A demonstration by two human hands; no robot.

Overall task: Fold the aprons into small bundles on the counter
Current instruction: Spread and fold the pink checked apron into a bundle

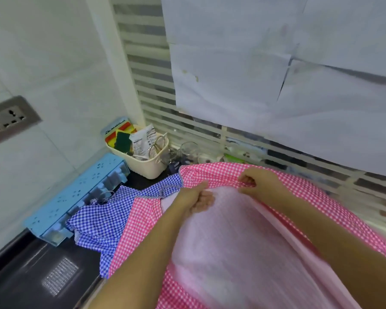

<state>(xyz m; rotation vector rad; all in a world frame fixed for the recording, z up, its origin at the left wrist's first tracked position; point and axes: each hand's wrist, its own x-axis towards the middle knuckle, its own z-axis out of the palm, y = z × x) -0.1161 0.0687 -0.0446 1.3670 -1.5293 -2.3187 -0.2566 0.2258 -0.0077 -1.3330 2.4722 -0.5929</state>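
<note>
Hem gripped in two places

The pink apron (230, 233) spreads over the table (38, 277), pale underside up, its top hem raised at the hands; the left hand (195, 197) curls its fingers round the hem; the right hand (257, 181) pinches the same hem nearby; a blue apron (98, 221) lies crumpled to the left, touching the pink one.

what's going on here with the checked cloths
A person is working on the pink checked apron, gripping its far edge with the left hand and pinching it with the right hand. It is spread wide with the pale underside up, not yet a bundle. A blue checked apron lies crumpled beside it on the dark counter, also unfolded.
</note>
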